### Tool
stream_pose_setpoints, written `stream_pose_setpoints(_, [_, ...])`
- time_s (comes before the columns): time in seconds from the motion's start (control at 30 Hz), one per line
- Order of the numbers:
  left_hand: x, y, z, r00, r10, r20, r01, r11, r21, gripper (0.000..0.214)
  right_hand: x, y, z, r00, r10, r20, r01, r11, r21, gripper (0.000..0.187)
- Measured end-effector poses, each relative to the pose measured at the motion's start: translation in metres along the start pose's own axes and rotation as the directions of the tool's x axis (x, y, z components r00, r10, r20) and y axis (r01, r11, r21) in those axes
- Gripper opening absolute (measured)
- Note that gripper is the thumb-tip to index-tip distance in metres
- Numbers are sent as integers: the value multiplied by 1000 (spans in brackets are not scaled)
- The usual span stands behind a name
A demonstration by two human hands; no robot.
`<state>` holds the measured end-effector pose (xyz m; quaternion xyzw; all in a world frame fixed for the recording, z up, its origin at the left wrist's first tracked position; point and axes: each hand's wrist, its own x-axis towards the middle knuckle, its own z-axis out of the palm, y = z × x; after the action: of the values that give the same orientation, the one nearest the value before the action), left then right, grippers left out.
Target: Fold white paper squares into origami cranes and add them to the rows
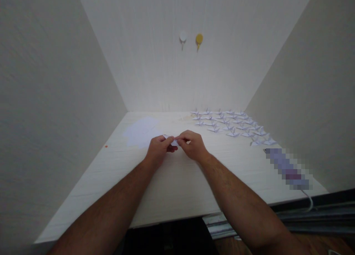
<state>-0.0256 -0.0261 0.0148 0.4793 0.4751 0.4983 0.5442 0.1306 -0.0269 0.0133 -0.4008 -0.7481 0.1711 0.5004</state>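
Observation:
Between my two hands, above the middle of the white table [177,188], is a small folded piece of white paper [174,142]. My left hand [161,148] grips it from the left, thumb on top and fingers curled beneath. From the other side, my right hand [191,144] pinches its right end between thumb and forefinger. Most of the paper is hidden by my fingers, so its exact folds do not show. A spread of white paper sheets [141,131] lies just beyond my left hand. Several folded paper cranes [229,122] stand in rows at the back right.
A blurred-out device [287,168] lies near the right edge, with a white cable [310,201] running off the table. Walls close in the left, back and right sides. A white hook [182,37] and a yellow hook [199,39] hang on the back wall.

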Motion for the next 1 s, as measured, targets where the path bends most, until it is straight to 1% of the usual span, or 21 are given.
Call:
stream_pose_setpoints(0.07, [-1, 2, 1, 1000, 20, -9, -19, 998, 57, 26, 2, -1, 1, 984, 176, -27, -171, 977, 130, 10])
stream_pose_setpoints(0.13, [-2, 5, 2, 999, 38, -11, -37, 993, 114, 25, 5, -1, 2, 939, 344, -24, -328, 911, 250, 11])
stream_pose_setpoints(0.17, [-3, 6, 2, 999, 46, -5, -45, 990, 136, 25, 5, -1, 2, 911, 412, 3, -393, 868, 303, 14])
stream_pose_setpoints(0.23, [-4, 8, 3, 998, 59, 14, -60, 985, 164, 24, 6, -1, 2, 862, 499, 94, -493, 778, 388, 17])
stream_pose_setpoints(0.3, [-5, 9, 3, 997, 68, 35, -73, 981, 181, 23, 6, -2, 2, 832, 523, 183, -546, 718, 431, 19])
stream_pose_setpoints(0.37, [-5, 8, 2, 996, 76, 47, -84, 977, 198, 23, 5, -4, 3, 822, 528, 215, -564, 700, 438, 19])
stream_pose_setpoints(0.53, [-3, 5, -1, 994, 95, 51, -105, 958, 267, 27, 5, -6, 3, 821, 536, 199, -565, 707, 426, 18])
stream_pose_setpoints(0.7, [-5, 8, 1, 994, 109, 24, -111, 937, 332, 28, 5, -5, 4, 836, 516, 187, -545, 741, 392, 17])
stream_pose_setpoints(0.8, [-7, 10, 2, 994, 112, 6, -106, 927, 359, 28, 4, -4, 6, 837, 516, 183, -545, 755, 364, 17])
stream_pose_setpoints(0.9, [-10, 14, 4, 993, 117, -11, -104, 919, 379, 27, 4, -3, 7, 843, 505, 187, -537, 761, 364, 17])
stream_pose_setpoints(1.0, [-11, 16, 5, 991, 126, -36, -103, 915, 390, 28, 4, -3, 7, 844, 497, 200, -534, 749, 392, 17])
